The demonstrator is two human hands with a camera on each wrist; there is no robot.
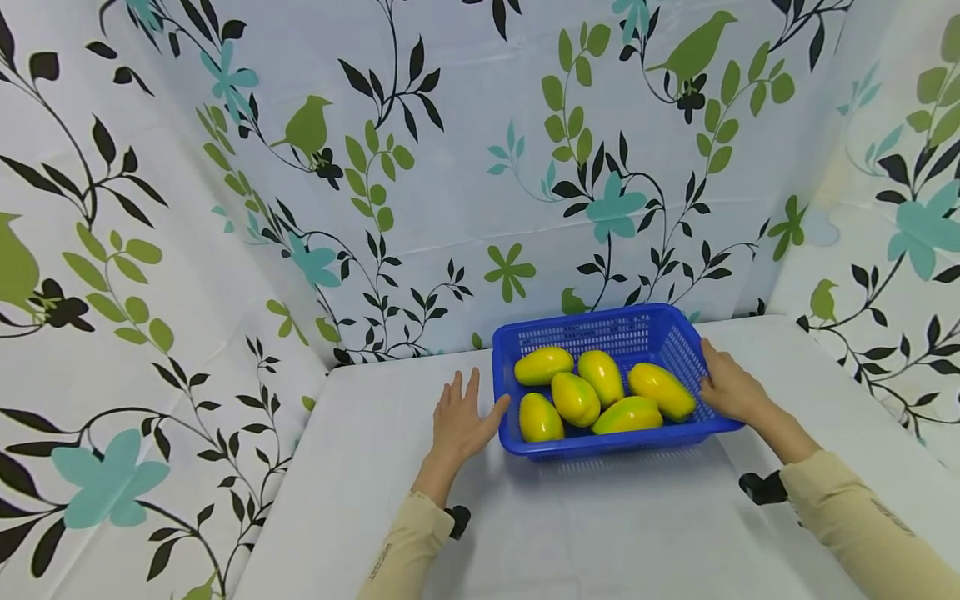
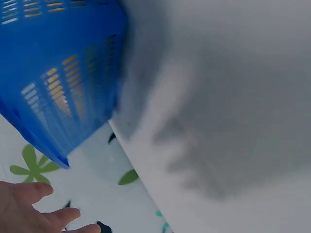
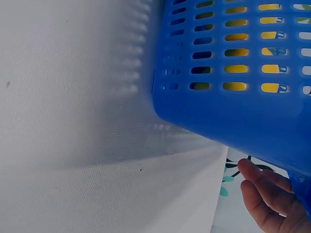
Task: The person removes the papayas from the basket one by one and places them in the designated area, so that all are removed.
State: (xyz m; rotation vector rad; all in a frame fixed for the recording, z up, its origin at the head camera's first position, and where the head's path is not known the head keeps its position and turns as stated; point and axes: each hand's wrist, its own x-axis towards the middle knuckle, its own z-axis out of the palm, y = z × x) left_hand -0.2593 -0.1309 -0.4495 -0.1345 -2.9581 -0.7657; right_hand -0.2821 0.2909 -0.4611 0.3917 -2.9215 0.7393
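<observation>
In the head view, a blue plastic basket with slotted sides holds several yellow-green mangoes. My left hand is at the basket's left end, fingers spread, with the thumb close to the rim. Whether that thumb touches the rim I cannot tell. In the left wrist view the fingers of this hand show apart from the basket wall. My right hand grips the rim at the right end. The right wrist view shows its fingers beneath the rim, outside the basket; the thumb is hidden there.
A white-covered table bears the basket near its back edge. Behind it and at both sides hangs a white sheet printed with leaves, birds and flowers. Black devices are worn at both wrists.
</observation>
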